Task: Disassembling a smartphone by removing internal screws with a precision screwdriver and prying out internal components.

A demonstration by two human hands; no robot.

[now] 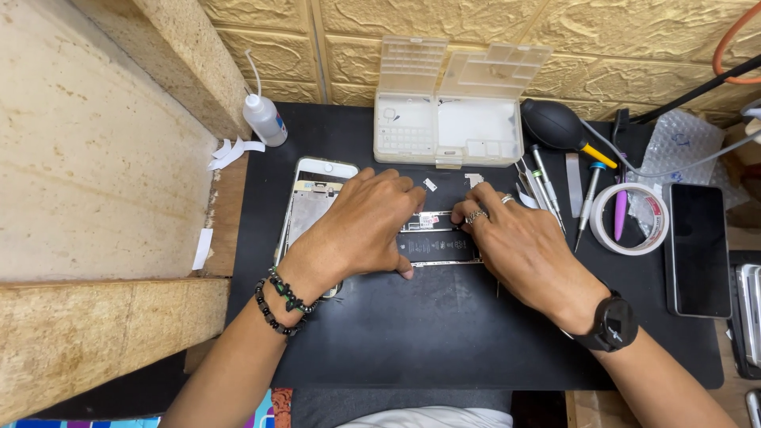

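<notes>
Surface (444,333), one black mat, carries everything. One clear parts box (448,131) stands open at the far edge; one dark phone (699,250) lies right. One opened phone frame (311,202) lies left, half hidden under the left hand (365,226). One tape roll (632,219), one squeeze bottle (264,119), several thin tools (543,182), hard to count. Right hand (519,242) and left press curled fingers on one black battery (436,244) at centre, mostly covered.

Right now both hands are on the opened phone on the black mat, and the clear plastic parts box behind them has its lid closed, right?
Not quite: the head view shows the clear plastic parts box with its lid open. Both hands, left and right, do rest on the opened phone on the black mat.
</notes>
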